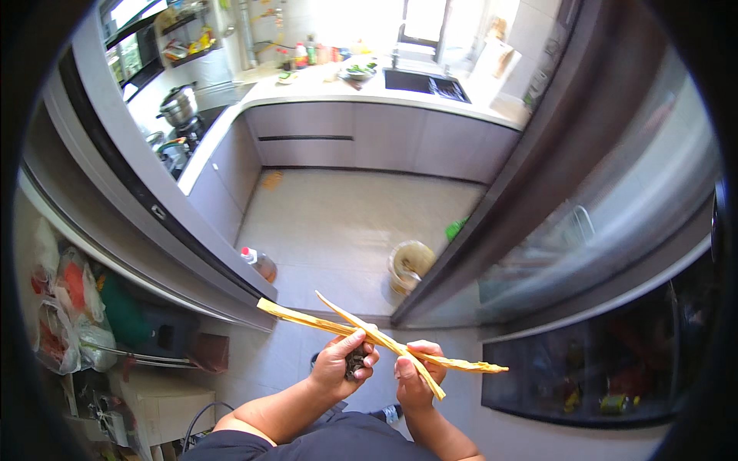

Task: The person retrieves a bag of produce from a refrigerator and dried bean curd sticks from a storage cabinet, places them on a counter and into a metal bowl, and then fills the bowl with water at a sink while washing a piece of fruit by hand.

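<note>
My left hand [335, 364] is closed round a dark, crinkled clump [356, 363] that looks like dried black fungus. Its thumb and fingers also pinch two long, yellow dried tofu sticks [296, 314]. These sticks cross each other between my hands. One reaches far to the left and out past my right hand; the other slants from upper left to lower right. My right hand [419, 379] grips both near their right ends, thumb on top. The hands are close together in front of my body, just short of the kitchen doorway.
Door frames flank the opening, with a glass sliding panel [569, 238] on the right. A bin [410, 265] and a red-capped bottle [260, 263] stand on the floor beyond. Farther off are the counter [307, 92], sink [427, 84] and a pot [181, 106]. Bags [69, 315] hang at left.
</note>
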The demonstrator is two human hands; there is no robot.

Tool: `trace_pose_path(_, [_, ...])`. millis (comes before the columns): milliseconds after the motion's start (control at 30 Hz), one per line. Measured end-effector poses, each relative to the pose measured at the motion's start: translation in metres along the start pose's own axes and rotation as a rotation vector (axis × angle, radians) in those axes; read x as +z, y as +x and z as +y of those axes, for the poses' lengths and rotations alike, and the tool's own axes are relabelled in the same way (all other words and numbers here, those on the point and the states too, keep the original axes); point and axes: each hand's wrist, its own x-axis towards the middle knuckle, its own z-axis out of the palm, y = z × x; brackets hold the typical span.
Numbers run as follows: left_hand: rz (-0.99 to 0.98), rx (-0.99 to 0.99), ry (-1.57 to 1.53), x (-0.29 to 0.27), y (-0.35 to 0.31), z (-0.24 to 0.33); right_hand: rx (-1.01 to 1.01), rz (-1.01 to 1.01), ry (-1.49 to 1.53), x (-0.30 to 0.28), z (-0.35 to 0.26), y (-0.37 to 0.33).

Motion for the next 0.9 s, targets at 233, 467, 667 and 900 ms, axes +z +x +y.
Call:
trace_pose_path(233, [0.128, 0.213, 0.004, -0.049, 0.045, 0.167, 0.377, 0.049, 0.301, 0.152, 0.098, 0.081])
trace_pose_path(467, [0.142, 0.27, -0.038, -0.057, 0.143, 0.278, 0.419, 0.198, 0.3, 0.23, 0.172, 0.185])
trace_pose_path(667, [0.172, 0.298, 0.023, -0.048, 0.282, 0.37, 0.511, 0.272, 0.296, 0.269, 0.257, 0.332])
trace_pose_path(900, [0.195, 0.347, 0.12, 0.0, 0.446, 0.503, 0.646, 0.292, 0.418, 0.314, 0.334, 0.539])
